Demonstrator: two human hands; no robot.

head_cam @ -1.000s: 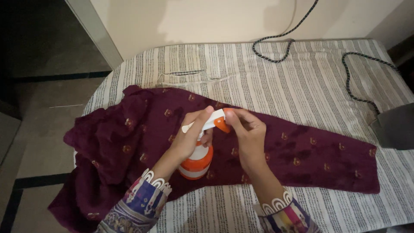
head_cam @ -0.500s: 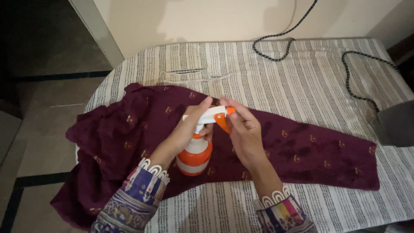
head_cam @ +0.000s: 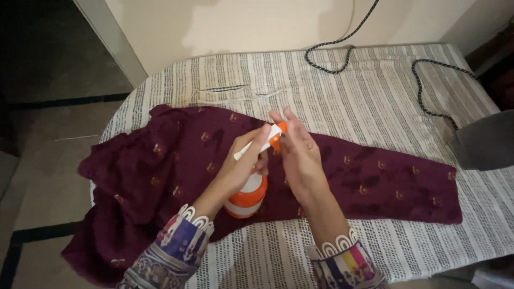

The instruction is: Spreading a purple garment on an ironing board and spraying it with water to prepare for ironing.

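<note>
- The left hand (head_cam: 238, 168) is wrapped round the neck of the spray bottle (head_cam: 247, 195), fingers closed on it, holding it upright just above the cloth, a little left of frame centre.
- The right hand (head_cam: 300, 155) is up at the nozzle (head_cam: 276, 140) — fingertips pinched on the orange tip, the other fingers loosely spread and pointing up.
- Half a second ago the white head lay nearly level, pointing right; now it tilts up toward the top of the frame and the right fingers cover more of the tip — my guess is the nozzle is being twisted, not the trigger squeezed.
- The bottle has hardly shifted in the frame; both hands have stayed on it.
- Under them lies the maroon garment (head_cam: 375, 182), spread across the striped sheet (head_cam: 332, 85), its left end bunched and hanging off the edge at lower left. Darker patches show on it — damp, perhaps.
- A cord (head_cam: 428, 99) snakes across the upper right, toward a grey shape (head_cam: 484, 142) at the right edge; I cannot tell what that is.
</note>
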